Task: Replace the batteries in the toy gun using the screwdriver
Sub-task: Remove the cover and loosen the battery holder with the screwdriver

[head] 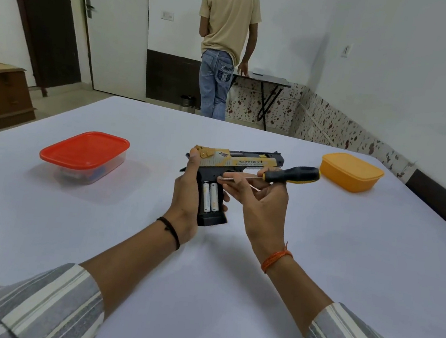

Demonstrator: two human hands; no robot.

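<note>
- Gripping the gold-and-black plastic toy gun (pixel 233 167) in the left hand (pixel 186 192), above the middle of the white table (pixel 227 297), grip pointing at the near edge.
- Showing two white cylindrical batteries (pixel 210 197) side by side in the uncovered grip.
- Pinching the black-and-yellow-handled screwdriver (pixel 289 174) in the right hand (pixel 261 199), tip against the gun frame.
- Sitting toward the left edge: a clear box with a red lid (pixel 84 155); toward the far right corner: an orange plastic box (pixel 352 171).
</note>
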